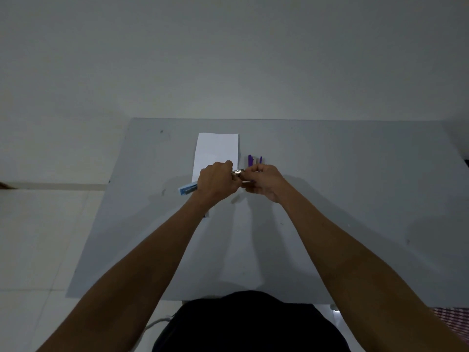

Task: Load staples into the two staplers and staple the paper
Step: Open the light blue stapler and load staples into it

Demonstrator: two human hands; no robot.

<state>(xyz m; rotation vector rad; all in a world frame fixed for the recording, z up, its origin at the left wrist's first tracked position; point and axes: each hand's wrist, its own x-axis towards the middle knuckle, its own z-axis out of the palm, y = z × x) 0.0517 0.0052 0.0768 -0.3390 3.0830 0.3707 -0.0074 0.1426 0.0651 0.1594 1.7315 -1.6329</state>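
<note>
My left hand [215,181] and my right hand [264,182] meet above the middle of the grey table [355,199]. Between them they grip a small metallic stapler [238,173], its shiny part showing between the fingers. Whether it holds staples is hidden. A white sheet of paper [218,151] lies flat just beyond my left hand. A purple stapler [250,160] stands to the right of the paper, behind my right hand. A light blue staple box [187,189] lies to the left of my left wrist, partly hidden.
The table's far edge meets a pale wall. Tiled floor [38,237] lies to the left. A small dark and blue item [206,215] peeks out under my left forearm. My dark-clothed lap sits at the near edge.
</note>
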